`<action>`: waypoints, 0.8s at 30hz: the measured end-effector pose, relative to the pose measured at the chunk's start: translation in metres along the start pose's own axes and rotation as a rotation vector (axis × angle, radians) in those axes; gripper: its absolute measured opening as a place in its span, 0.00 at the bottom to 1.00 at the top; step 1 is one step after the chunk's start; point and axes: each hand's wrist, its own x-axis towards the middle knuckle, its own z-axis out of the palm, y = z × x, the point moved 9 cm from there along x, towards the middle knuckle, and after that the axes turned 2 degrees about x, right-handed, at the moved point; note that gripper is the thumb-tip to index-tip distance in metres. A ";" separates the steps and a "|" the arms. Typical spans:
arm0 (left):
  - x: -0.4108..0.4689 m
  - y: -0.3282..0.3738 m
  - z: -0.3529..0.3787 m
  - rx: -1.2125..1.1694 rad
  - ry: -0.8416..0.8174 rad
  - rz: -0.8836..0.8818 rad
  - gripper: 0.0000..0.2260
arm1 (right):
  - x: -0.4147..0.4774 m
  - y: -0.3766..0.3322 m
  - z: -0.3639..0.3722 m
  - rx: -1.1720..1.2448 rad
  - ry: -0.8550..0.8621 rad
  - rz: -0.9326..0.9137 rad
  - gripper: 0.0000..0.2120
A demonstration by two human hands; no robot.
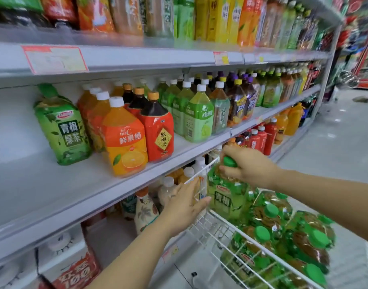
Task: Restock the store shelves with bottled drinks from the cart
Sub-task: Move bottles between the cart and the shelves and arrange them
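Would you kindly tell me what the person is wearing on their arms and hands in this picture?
Both forearms are bare as far as the frame shows: no sleeves, gloves or watch in view. The left hand seems to carry a thin dark ring on one finger; the right hand shows no jewellery.

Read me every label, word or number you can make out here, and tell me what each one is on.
"青梅绿茶": leftmost green bottle
"鲜果橙": orange bottle
"酸梅汤": red bottle
"青梅": held bottle, in the right hand
"100": red pack
Price tags and other labels: too blurred to read.
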 end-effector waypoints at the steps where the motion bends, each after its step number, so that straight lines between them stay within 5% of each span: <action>1: -0.003 0.013 -0.013 -0.109 0.046 0.040 0.33 | 0.003 -0.008 -0.020 0.028 0.045 -0.028 0.08; 4: -0.014 0.044 -0.058 -0.349 0.161 0.107 0.42 | 0.014 -0.046 -0.066 0.059 0.101 -0.130 0.08; 9: -0.043 0.048 -0.122 -0.346 0.278 0.173 0.47 | 0.033 -0.108 -0.103 0.275 0.157 -0.239 0.05; 16: -0.110 -0.013 -0.191 -0.464 0.602 0.156 0.39 | 0.069 -0.201 -0.082 0.360 0.188 -0.479 0.13; 20: -0.131 -0.047 -0.228 -0.405 0.784 0.071 0.42 | 0.105 -0.194 -0.058 0.488 0.247 -0.387 0.22; 24: -0.133 -0.079 -0.255 -0.334 0.867 -0.015 0.45 | 0.151 -0.157 -0.007 0.341 0.182 -0.144 0.27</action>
